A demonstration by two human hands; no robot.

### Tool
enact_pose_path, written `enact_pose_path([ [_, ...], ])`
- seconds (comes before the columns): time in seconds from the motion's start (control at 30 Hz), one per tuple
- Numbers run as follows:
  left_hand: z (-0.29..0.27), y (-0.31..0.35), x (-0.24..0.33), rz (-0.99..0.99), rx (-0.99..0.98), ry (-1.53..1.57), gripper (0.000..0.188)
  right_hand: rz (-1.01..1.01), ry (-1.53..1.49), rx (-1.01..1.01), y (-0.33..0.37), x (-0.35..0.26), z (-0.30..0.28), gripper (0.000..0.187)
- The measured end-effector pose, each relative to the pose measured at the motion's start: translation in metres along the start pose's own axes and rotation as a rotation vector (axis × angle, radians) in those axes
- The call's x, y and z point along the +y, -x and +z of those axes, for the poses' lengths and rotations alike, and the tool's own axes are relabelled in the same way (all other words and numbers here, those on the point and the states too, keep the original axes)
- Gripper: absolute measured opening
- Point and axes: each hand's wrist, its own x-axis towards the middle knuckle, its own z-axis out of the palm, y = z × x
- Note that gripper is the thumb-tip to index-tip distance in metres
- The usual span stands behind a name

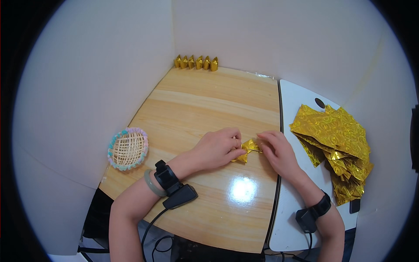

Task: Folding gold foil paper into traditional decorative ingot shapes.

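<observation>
A small folded piece of gold foil paper (250, 148) is between my two hands, over the middle-right of the wood-grain table. My left hand (218, 149) pinches its left end between thumb and fingers, which cover part of it. At the other end, my right hand (281, 153) is curled with its thumb and fingertips at the paper's edge. How firmly the right fingers grip is partly hidden. Several finished-looking gold folded paper ingots (196, 62) stand in a row at the table's far left corner.
A pile of patterned gold foil sheets (336, 139) lies on the white table (292, 218) at right. At left sits a small woven basket (128, 149) with a pastel rim. Pale walls (227, 35) enclose the wood-grain table (205, 105). Cables run from black wrist devices (180, 192).
</observation>
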Motion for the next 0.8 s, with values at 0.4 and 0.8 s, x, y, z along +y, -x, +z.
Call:
enact_pose_path([
  [0.4, 0.006, -0.002, -0.002, -0.014, -0.011, 0.077, 0.006, -0.044, -0.103, -0.018, -0.005, 0.006, 0.014, 0.032],
  [0.8, 0.006, -0.005, 0.003, 0.030, 0.008, -0.117, 0.008, 0.118, -0.469, 0.010, -0.007, 0.001, 0.014, 0.031],
])
